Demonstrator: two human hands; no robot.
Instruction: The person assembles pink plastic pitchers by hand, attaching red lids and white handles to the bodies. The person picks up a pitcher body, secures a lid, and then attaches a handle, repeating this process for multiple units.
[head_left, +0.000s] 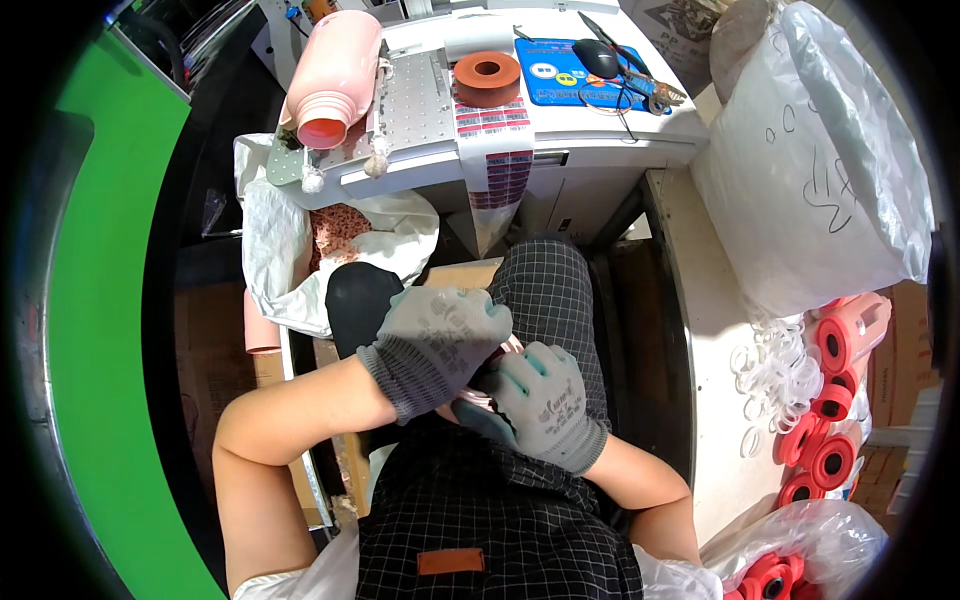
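My left hand [440, 335], in a grey knitted glove with a teal-edged palm, curls its fingers above my lap. Lower and to its right, my right hand [548, 405], gloved alike, is closed too. Both are on a pinkish thing [480, 399] that shows only in slivers between them; the gloves hide its kind and shape. The two hands almost meet, over my thighs and the black checked apron [500, 510].
A pink bottle [335, 75] lies on the perforated metal plate of the white machine ahead, beside brown tape [487, 79] and a label strip [507, 175]. Below hangs a white bag [275, 240] of pink shavings. Rightward are white rings [780, 370], red caps [832, 460] and a large sack [800, 190].
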